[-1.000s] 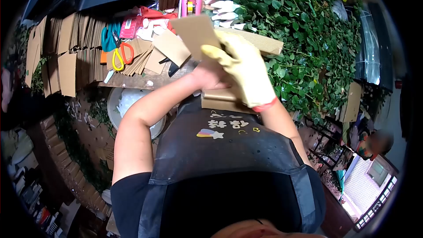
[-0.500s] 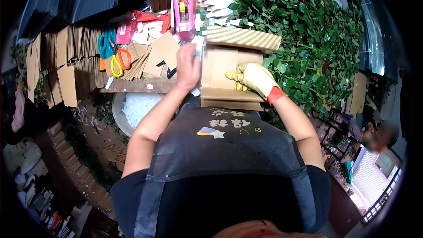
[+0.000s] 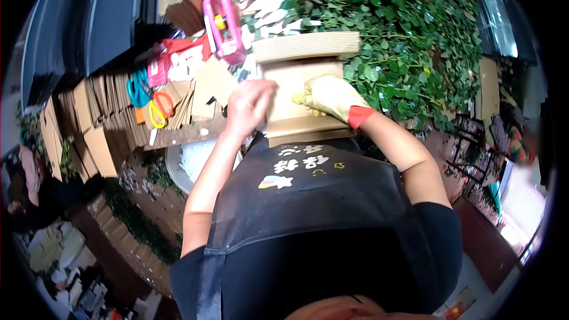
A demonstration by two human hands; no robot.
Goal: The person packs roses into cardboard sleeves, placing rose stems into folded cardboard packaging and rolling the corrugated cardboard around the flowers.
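My bare left hand (image 3: 252, 105) is closed, fingertips together, at the left edge of a folded piece of brown cardboard (image 3: 281, 83). It is slightly blurred, and whatever it may pinch is too small to make out. A yellow rubber glove with a red cuff covers my right hand (image 3: 333, 99). Its fingers are curled down onto the inside of the cardboard; what lies under them is hidden. Along the cardboard's far side runs a corrugated flap (image 3: 307, 46). Its near side touches my dark apron (image 3: 308, 201).
Leafy green stems (image 3: 409, 53) cover the right of the table. A pink tape dispenser (image 3: 225, 29), orange-and-yellow scissors (image 3: 159, 109) and teal-handled scissors (image 3: 138, 88) lie to the left, beside stacked cardboard pieces (image 3: 104, 148). Below the table edge stands a tub (image 3: 175, 163) of white scraps.
The camera view has turned and shifted. My left hand has moved in toward the cardboard's left edge, its fingers now turned rightward. My right hand stays on the cardboard.
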